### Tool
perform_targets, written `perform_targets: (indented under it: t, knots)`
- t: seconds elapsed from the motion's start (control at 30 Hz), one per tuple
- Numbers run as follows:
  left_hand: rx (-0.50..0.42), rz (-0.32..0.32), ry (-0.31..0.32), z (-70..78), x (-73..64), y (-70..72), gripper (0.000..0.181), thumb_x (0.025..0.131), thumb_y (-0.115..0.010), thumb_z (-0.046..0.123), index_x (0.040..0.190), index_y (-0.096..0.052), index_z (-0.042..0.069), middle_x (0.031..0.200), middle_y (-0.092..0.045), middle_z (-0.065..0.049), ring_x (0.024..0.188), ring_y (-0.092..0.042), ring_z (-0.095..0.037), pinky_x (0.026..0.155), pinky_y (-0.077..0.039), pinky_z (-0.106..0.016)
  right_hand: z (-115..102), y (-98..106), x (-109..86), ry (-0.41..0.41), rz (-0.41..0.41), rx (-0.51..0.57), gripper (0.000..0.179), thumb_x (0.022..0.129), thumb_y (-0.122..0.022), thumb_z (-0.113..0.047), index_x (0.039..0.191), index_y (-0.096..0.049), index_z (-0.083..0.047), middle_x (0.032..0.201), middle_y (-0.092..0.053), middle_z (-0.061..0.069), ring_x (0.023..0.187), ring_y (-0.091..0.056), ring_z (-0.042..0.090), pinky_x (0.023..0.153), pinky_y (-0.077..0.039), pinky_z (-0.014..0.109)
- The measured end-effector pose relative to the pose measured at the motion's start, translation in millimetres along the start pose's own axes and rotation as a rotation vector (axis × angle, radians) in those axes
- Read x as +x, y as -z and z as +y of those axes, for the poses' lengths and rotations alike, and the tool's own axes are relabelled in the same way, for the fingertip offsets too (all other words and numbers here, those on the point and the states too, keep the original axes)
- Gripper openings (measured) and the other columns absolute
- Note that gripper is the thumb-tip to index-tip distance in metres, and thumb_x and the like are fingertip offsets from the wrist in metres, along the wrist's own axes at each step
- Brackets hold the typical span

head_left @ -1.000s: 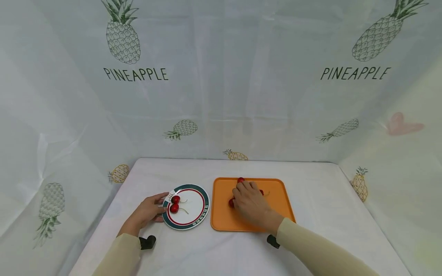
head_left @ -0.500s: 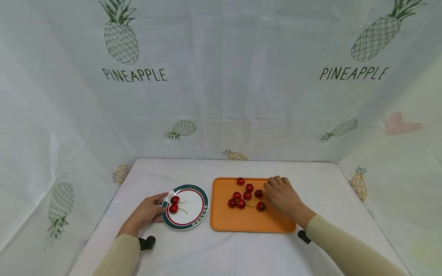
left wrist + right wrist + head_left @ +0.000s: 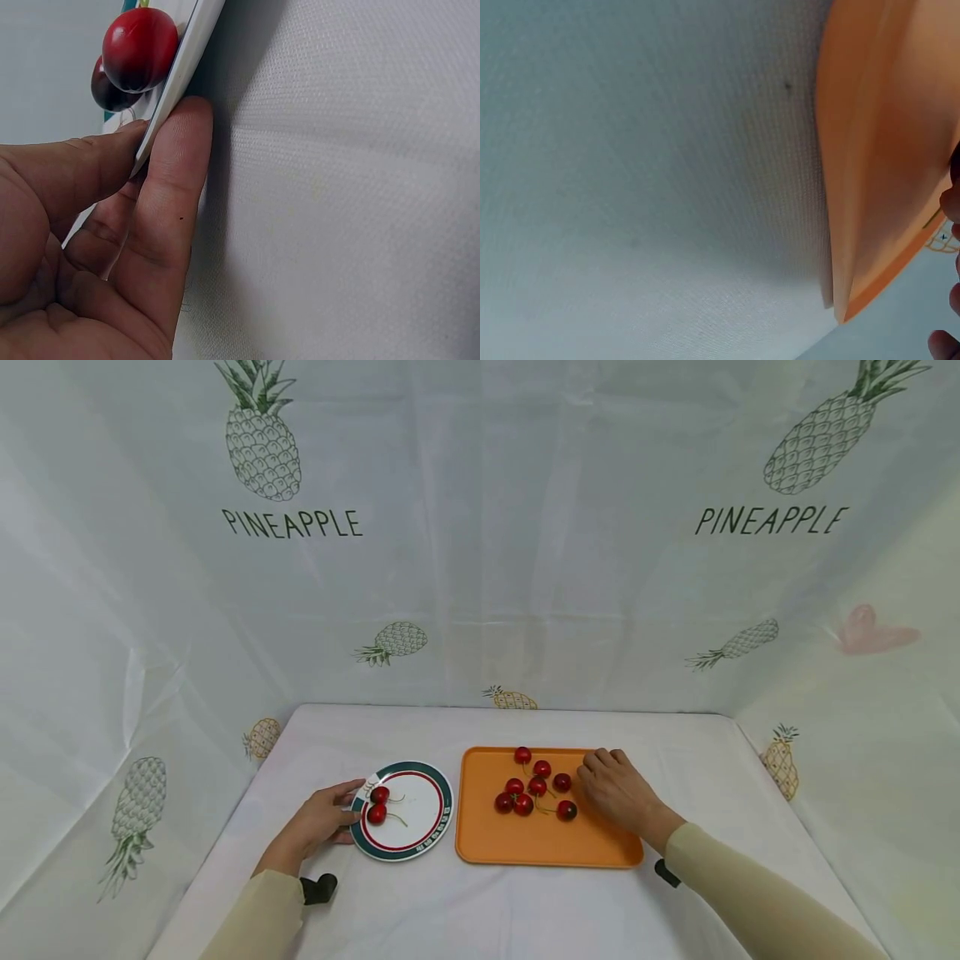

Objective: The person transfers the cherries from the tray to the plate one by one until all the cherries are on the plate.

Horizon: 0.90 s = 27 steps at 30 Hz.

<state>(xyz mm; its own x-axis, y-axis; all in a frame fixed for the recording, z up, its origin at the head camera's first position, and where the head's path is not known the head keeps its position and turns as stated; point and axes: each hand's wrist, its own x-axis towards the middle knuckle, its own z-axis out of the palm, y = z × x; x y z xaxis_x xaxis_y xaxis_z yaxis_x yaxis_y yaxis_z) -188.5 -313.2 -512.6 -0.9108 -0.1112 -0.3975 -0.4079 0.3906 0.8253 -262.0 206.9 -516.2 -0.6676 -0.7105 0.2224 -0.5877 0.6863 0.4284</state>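
My left hand [image 3: 321, 817] pinches the left rim of a round plate [image 3: 427, 810], white with a green band and a red ring. In the left wrist view the thumb lies on top and the fingers support the underside. Two cherries [image 3: 377, 813] with stems sit on the plate near the thumb. My right hand [image 3: 621, 789] is over the right side of an orange tray [image 3: 517, 843], fingers curled downward. In the right wrist view its fingertips [image 3: 951, 202] are at a dark cherry [image 3: 956, 161], mostly out of frame and hidden by the hand in the head view.
Several red cherries [image 3: 522, 804] with stems lie grouped in the tray's middle. Plate and tray stand side by side on a table with a white cloth [image 3: 420, 910]. A pineapple-printed curtain [image 3: 487, 568] hangs behind and along both sides.
My right hand has moved from over the cherries in the middle of the tray to its right side, uncovering them, then stayed nearly still. The left hand and plate hold their place.
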Motion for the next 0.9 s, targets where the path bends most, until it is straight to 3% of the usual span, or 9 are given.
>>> perform_targets:
  t: [0.63,0.9]
  knots:
    - [-0.006,0.003,-0.007,-1.5,0.9,-0.6,0.069,0.096,-0.068,-0.004,0.160,-0.046,0.012,0.150,-0.045,-0.030,0.070,-0.066,-0.021,0.068,-0.065,-0.036,1.0,-10.8,2.4,0.066,0.024,-0.022,0.034,0.086,-0.088,-0.011,0.104,-0.061,-0.004,0.103,-0.057,0.011,0.099,-0.051,0.030,0.089,-0.052,0.044]
    - [-0.009,0.005,0.003,-1.4,0.9,-0.9,0.068,0.097,-0.068,-0.004,0.159,-0.047,0.012,0.152,-0.045,-0.030,0.071,-0.066,-0.021,0.069,-0.064,-0.035,-0.3,-9.8,2.5,0.082,-0.007,-0.032,0.032,0.086,-0.087,-0.009,0.109,-0.064,-0.005,0.104,-0.058,0.011,0.100,-0.050,0.030,0.091,-0.051,0.043]
